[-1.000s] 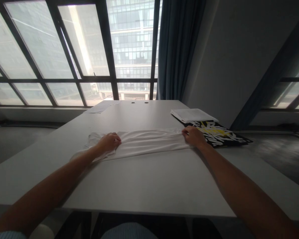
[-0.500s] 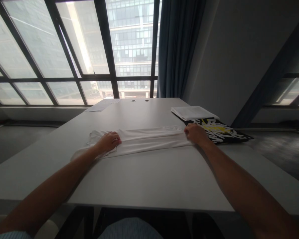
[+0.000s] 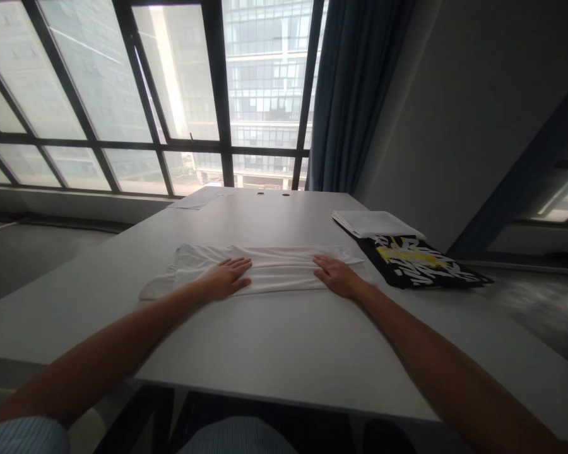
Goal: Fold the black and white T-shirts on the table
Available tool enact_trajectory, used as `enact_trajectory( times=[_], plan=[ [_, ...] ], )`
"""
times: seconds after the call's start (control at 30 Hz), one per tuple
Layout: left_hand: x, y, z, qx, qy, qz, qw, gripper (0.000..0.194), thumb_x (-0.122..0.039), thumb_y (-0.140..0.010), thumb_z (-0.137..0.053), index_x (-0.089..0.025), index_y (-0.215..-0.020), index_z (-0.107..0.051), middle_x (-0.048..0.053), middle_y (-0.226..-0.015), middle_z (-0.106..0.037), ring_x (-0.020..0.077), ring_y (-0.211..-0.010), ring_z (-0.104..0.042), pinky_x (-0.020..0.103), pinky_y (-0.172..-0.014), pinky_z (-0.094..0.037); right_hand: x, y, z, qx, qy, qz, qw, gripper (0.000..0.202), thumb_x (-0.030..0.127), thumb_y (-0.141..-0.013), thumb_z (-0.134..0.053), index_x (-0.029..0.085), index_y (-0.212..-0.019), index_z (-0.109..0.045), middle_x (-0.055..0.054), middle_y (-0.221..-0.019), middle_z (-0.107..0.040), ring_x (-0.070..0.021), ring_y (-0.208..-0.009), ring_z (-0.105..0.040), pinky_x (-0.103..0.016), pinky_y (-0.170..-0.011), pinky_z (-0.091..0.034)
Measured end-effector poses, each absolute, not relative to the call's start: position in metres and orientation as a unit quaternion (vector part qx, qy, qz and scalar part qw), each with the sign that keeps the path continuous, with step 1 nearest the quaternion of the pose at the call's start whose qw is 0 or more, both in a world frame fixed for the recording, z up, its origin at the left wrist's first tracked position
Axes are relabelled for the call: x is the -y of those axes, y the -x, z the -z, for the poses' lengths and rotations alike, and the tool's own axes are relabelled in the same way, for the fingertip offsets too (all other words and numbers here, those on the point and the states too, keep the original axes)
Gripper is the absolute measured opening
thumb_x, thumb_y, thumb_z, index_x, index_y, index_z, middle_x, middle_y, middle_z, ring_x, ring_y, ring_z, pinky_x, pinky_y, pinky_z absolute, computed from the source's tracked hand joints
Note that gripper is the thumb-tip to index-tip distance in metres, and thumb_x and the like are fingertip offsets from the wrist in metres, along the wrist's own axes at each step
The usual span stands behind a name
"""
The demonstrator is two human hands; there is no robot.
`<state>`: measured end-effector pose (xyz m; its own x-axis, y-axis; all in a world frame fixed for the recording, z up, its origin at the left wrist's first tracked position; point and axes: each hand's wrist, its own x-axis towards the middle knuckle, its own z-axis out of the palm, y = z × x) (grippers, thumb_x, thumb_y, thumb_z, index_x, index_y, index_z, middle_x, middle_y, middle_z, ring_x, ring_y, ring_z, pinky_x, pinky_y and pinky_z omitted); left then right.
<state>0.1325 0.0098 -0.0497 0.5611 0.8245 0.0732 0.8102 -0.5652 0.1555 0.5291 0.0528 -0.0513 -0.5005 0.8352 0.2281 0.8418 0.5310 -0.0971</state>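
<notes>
A white cloth [image 3: 281, 270] lies in a long folded strip across the table, with small wrinkles and a loose part sticking out at its left end. On its left part my left hand [image 3: 227, 278] rests flat, fingers spread and pointing right. My right hand [image 3: 337, 275] lies flat on the cloth's right part, fingers apart and pointing left. Neither hand grips anything. The cloth under both palms is hidden.
Right of the cloth, a folded white cloth [image 3: 378, 224] overlaps a black item with white and yellow print [image 3: 421, 265]. White sheets [image 3: 201, 199] lie at the white table's [image 3: 284, 340] far left. Windows and a blue curtain [image 3: 350, 101] stand behind.
My right hand has let go of the cloth's right end and moved left onto it, now flat. My left hand has opened out and shifted slightly right. The view has tilted a little.
</notes>
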Motion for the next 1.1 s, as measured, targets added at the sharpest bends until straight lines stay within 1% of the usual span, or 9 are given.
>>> enact_trajectory(
  times=[0.13, 0.23, 0.4, 0.53, 0.67, 0.77, 0.9, 0.93, 1.1],
  plan=[
    [-0.009, -0.118, 0.049, -0.509, -0.859, -0.028, 0.053, 0.078, -0.070, -0.099, -0.021, -0.024, -0.162, -0.031, 0.007, -0.168, -0.024, 0.0245, -0.156, -0.018, 0.045, -0.126, -0.011, -0.063, -0.558, 0.060, 0.838, 0.542, 0.001, 0.067, 0.061, 0.049, -0.103, -0.035, 0.016, -0.153, -0.047, -0.011, -0.162, -0.038, -0.0235, -0.152, -0.032, -0.041, -0.125, -0.023],
    [-0.016, -0.099, 0.042, -0.565, -0.823, -0.004, 0.061, 0.079, -0.072, -0.098, -0.020, -0.026, -0.162, -0.030, 0.006, -0.169, -0.020, 0.0271, -0.157, -0.013, 0.050, -0.125, -0.011, -0.066, -0.577, 0.059, 0.805, 0.593, 0.002, 0.036, 0.066, 0.052, -0.103, -0.031, 0.014, -0.156, -0.042, -0.011, -0.165, -0.033, -0.0244, -0.153, -0.028, -0.041, -0.125, -0.022],
    [-0.037, -0.060, 0.032, -0.684, -0.727, 0.010, 0.065, 0.072, -0.062, -0.101, -0.016, -0.027, -0.162, -0.031, 0.007, -0.170, -0.020, 0.0298, -0.156, -0.016, 0.057, -0.122, -0.017, -0.061, -0.579, 0.055, 0.783, 0.622, 0.014, 0.013, 0.072, 0.055, -0.103, -0.024, 0.008, -0.156, -0.039, -0.015, -0.165, -0.031, -0.0247, -0.154, -0.027, -0.040, -0.125, -0.021],
    [-0.043, -0.042, 0.030, -0.724, -0.686, 0.010, 0.065, 0.076, -0.066, -0.099, -0.020, -0.025, -0.163, -0.028, 0.009, -0.170, -0.016, 0.0328, -0.156, -0.016, 0.061, -0.121, -0.015, -0.058, -0.573, 0.054, 0.763, 0.645, 0.024, -0.005, 0.074, 0.057, -0.103, -0.021, 0.008, -0.156, -0.038, -0.015, -0.165, -0.032, -0.0246, -0.153, -0.027, -0.042, -0.124, -0.023],
    [-0.031, -0.050, 0.022, -0.748, -0.661, 0.001, 0.048, 0.074, -0.060, -0.101, -0.019, -0.021, -0.162, -0.029, 0.012, -0.171, -0.013, 0.0348, -0.156, -0.012, 0.064, -0.120, -0.011, -0.060, -0.573, 0.054, 0.757, 0.652, 0.019, -0.023, 0.077, 0.060, -0.102, -0.020, 0.008, -0.158, -0.036, -0.014, -0.166, -0.029, -0.0236, -0.155, -0.024, -0.040, -0.125, -0.020],
    [-0.011, -0.075, 0.015, -0.725, -0.688, -0.015, 0.030, 0.077, -0.064, -0.100, -0.021, -0.021, -0.163, -0.026, 0.012, -0.171, -0.010, 0.0367, -0.157, -0.009, 0.066, -0.120, -0.009, -0.061, -0.573, 0.052, 0.755, 0.655, 0.008, -0.030, 0.079, 0.061, -0.102, -0.019, 0.007, -0.159, -0.033, -0.014, -0.167, -0.026, -0.0237, -0.155, -0.022, -0.040, -0.125, -0.019],
    [0.017, -0.118, 0.015, -0.614, -0.786, 0.026, 0.074, 0.101, -0.082, -0.085, -0.043, -0.024, -0.164, -0.021, 0.014, -0.171, -0.004, 0.0400, -0.156, 0.000, 0.068, -0.118, -0.010, -0.062, -0.575, 0.050, 0.746, 0.665, 0.000, -0.023, 0.080, 0.063, -0.101, -0.021, 0.009, -0.159, -0.034, -0.014, -0.167, -0.027, -0.0241, -0.155, -0.023, -0.041, -0.125, -0.020],
    [0.022, -0.125, 0.016, -0.593, -0.801, 0.034, 0.082, 0.100, -0.082, -0.085, -0.043, -0.024, -0.164, -0.021, 0.015, -0.170, -0.002, 0.0394, -0.156, 0.002, 0.067, -0.119, -0.009, -0.062, -0.576, 0.050, 0.744, 0.668, -0.002, -0.021, 0.080, 0.063, -0.101, -0.022, 0.010, -0.159, -0.034, -0.014, -0.167, -0.027, -0.0240, -0.155, -0.024, -0.041, -0.125, -0.020],
    [0.022, -0.130, 0.026, -0.575, -0.812, 0.041, 0.097, 0.082, -0.070, -0.099, -0.021, -0.022, -0.165, -0.019, 0.012, -0.170, -0.001, 0.0337, -0.157, 0.004, 0.065, -0.120, -0.001, -0.060, -0.582, 0.044, 0.726, 0.687, -0.008, -0.029, 0.080, 0.065, -0.101, -0.021, 0.010, -0.158, -0.035, -0.015, -0.167, -0.028, -0.0246, -0.154, -0.025, -0.044, -0.124, -0.021]
  ],
)
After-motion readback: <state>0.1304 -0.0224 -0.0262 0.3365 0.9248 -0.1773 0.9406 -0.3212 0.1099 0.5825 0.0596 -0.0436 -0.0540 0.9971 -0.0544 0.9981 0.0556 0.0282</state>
